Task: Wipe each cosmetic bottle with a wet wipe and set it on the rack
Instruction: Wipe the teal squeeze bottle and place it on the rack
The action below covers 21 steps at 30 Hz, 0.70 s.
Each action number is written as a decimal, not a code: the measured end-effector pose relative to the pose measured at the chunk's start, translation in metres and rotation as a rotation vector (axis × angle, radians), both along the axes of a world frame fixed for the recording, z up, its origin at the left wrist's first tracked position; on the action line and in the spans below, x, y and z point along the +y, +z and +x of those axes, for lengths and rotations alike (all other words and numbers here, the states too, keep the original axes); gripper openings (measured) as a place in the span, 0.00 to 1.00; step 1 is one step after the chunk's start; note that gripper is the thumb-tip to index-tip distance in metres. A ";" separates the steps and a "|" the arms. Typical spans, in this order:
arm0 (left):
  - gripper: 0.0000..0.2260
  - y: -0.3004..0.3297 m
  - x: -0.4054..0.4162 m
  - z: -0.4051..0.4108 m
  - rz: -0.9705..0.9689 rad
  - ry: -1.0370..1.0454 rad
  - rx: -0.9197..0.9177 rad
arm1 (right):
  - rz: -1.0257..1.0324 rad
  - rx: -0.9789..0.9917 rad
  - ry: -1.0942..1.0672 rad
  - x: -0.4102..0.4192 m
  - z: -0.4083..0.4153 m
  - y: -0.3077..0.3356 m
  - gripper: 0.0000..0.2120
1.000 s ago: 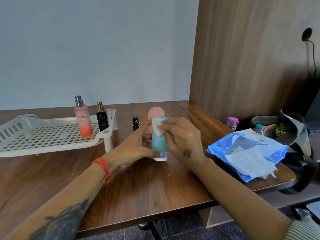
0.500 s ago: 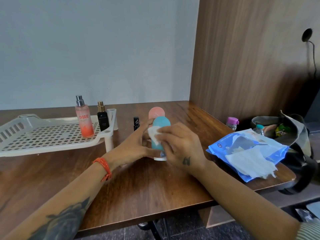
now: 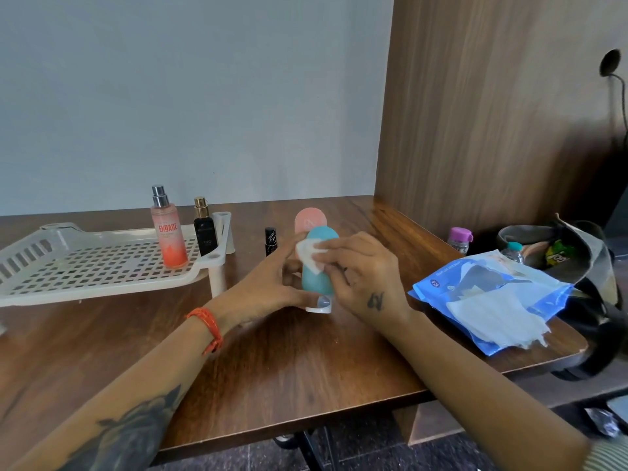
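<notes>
Near the middle of the tabletop (image 3: 272,362), the left hand (image 3: 268,287) grips the upright teal bottle (image 3: 317,277) low down while the right hand (image 3: 360,277) pinches a wet wipe (image 3: 310,254) against its upper side, right of the rack (image 3: 102,266).

A tube (image 3: 317,280) is standing cap-down at the middle of a table (image 3: 272,368), a left hand (image 3: 268,283) sitting on its left and a right hand (image 3: 360,283) on its right, pressing a wipe (image 3: 310,253) against its upper left side. A second tube (image 3: 307,220) is standing just behind it. A rack (image 3: 85,266) is lying to the left, carrying two bottles (image 3: 169,229) at its right end, while a wipe pack (image 3: 489,300) is lying at the table's right edge
</notes>
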<state>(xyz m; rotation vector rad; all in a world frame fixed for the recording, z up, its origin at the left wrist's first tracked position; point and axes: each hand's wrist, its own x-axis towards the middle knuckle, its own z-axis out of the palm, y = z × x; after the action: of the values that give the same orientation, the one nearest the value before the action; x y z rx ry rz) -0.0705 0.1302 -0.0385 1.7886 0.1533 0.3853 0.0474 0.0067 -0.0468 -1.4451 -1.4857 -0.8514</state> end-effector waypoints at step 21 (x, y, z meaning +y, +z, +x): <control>0.40 0.001 -0.002 -0.002 0.037 0.026 0.015 | -0.010 0.001 -0.039 -0.002 -0.001 0.004 0.11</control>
<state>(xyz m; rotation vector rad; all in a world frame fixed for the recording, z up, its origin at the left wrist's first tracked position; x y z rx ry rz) -0.0721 0.1282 -0.0371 1.8282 0.1818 0.3955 0.0461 0.0047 -0.0425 -1.4858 -1.4673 -0.8679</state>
